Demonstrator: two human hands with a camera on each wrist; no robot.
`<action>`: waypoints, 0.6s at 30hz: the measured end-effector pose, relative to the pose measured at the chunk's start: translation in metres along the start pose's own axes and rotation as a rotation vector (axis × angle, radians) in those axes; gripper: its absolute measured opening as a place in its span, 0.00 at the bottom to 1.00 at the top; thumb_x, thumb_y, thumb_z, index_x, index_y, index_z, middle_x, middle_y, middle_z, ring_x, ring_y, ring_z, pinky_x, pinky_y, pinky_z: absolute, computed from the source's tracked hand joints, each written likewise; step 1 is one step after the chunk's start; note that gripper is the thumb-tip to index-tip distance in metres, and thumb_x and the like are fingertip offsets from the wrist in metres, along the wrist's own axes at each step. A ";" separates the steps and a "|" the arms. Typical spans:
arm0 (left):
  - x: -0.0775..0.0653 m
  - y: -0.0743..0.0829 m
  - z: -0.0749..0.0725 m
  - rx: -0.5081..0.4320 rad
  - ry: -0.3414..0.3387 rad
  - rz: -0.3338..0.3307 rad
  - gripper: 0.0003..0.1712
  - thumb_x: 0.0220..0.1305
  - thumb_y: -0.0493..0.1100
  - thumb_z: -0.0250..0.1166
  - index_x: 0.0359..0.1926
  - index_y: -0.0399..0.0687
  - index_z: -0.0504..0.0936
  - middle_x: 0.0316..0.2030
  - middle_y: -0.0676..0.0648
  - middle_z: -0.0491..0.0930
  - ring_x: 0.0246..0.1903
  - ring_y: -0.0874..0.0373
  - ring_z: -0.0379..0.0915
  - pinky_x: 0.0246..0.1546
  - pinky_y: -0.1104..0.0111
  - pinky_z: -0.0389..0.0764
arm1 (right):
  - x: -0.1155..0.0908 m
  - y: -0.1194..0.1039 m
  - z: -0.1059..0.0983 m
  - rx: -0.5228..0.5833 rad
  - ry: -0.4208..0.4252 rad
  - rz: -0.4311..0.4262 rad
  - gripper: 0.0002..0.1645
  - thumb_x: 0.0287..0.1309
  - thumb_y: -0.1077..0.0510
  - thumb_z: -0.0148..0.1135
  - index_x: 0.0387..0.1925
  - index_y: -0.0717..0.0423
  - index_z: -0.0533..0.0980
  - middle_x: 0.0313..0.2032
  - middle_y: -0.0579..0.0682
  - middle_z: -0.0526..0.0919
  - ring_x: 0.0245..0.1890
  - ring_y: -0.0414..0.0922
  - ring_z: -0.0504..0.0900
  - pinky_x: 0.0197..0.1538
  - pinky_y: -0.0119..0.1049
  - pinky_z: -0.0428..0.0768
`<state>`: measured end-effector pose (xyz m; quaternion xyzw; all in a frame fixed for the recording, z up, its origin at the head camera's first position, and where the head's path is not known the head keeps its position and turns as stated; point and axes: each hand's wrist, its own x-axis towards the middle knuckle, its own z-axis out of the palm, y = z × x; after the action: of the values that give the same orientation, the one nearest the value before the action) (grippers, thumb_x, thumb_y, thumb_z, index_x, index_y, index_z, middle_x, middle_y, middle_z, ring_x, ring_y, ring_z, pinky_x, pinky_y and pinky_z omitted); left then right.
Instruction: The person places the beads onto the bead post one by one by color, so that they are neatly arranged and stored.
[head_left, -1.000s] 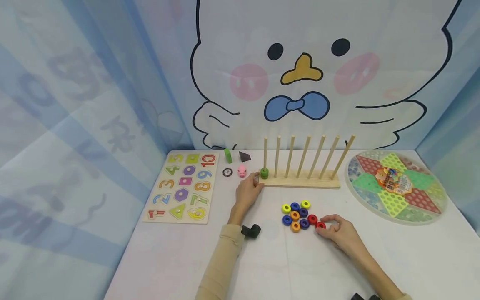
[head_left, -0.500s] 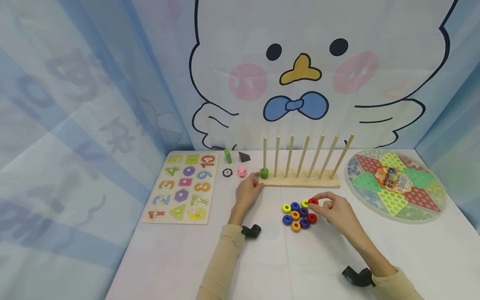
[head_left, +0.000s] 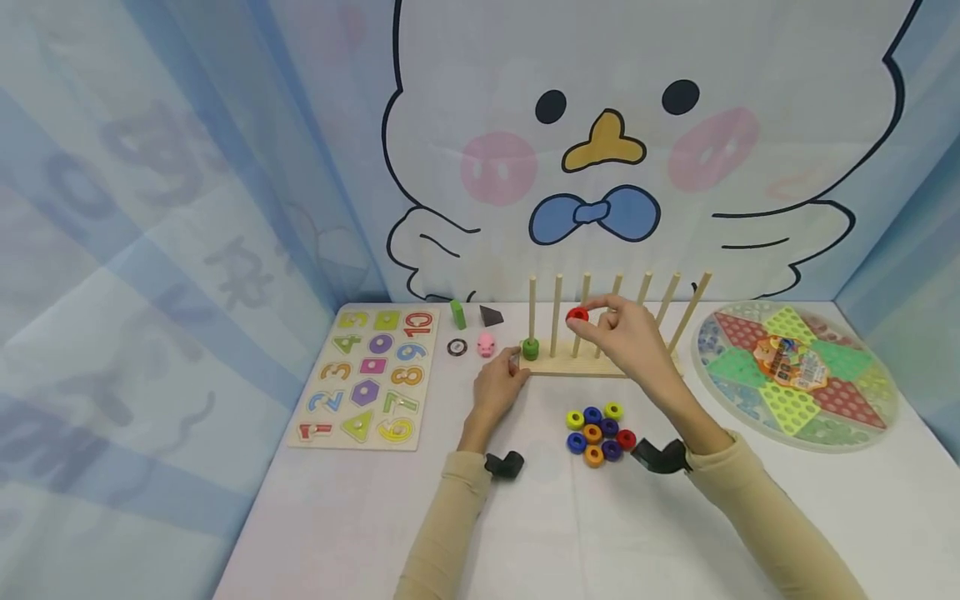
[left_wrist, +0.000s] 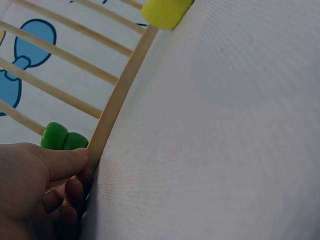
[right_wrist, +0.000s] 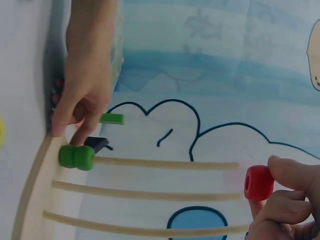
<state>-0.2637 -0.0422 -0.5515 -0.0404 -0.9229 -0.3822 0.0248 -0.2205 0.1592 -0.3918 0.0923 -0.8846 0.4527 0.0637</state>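
Note:
Two stacked green beads point(head_left: 530, 349) sit at the foot of the leftmost peg on a wooden peg stand point(head_left: 573, 368). My left hand point(head_left: 497, 390) grips the left end of its base, the thumb on the near edge in the left wrist view. Between thumb and fingertips my right hand point(head_left: 633, 342) pinches a red bead point(right_wrist: 259, 182), held up among the pegs' upper parts in the head view. In the right wrist view the bead is near the pegs' free ends, its hole facing them. Several loose beads point(head_left: 592, 432), yellow, blue, orange, purple and red, lie in front of the stand.
To the left lies a number-and-shape puzzle board point(head_left: 365, 379). A pink pig figure point(head_left: 486, 344), a round token point(head_left: 457, 347), a green block point(head_left: 457, 314) and a dark block point(head_left: 491, 316) are beside the stand. At right rests a round game board point(head_left: 795, 375).
My right hand has lifted the red bead off the table beside the loose beads and carried it up and leftward to the pegs. The left hand stays on the stand's end.

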 end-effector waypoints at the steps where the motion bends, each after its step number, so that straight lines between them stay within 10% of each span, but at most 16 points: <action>1: 0.000 0.000 0.000 0.001 0.000 0.002 0.26 0.60 0.47 0.65 0.59 0.48 0.76 0.23 0.56 0.74 0.22 0.63 0.68 0.26 0.68 0.67 | 0.005 -0.005 -0.001 0.008 0.010 -0.016 0.32 0.54 0.37 0.64 0.49 0.57 0.76 0.13 0.50 0.65 0.09 0.43 0.60 0.13 0.35 0.57; 18: -0.001 0.001 -0.003 -0.010 -0.007 0.010 0.25 0.61 0.47 0.65 0.59 0.48 0.76 0.24 0.56 0.75 0.22 0.63 0.68 0.27 0.68 0.67 | 0.057 -0.023 0.010 -0.040 0.093 -0.021 0.27 0.56 0.43 0.65 0.51 0.56 0.76 0.12 0.50 0.66 0.09 0.43 0.60 0.12 0.34 0.57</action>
<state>-0.2627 -0.0434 -0.5488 -0.0463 -0.9209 -0.3864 0.0232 -0.2709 0.1318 -0.3680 0.0791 -0.8886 0.4379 0.1115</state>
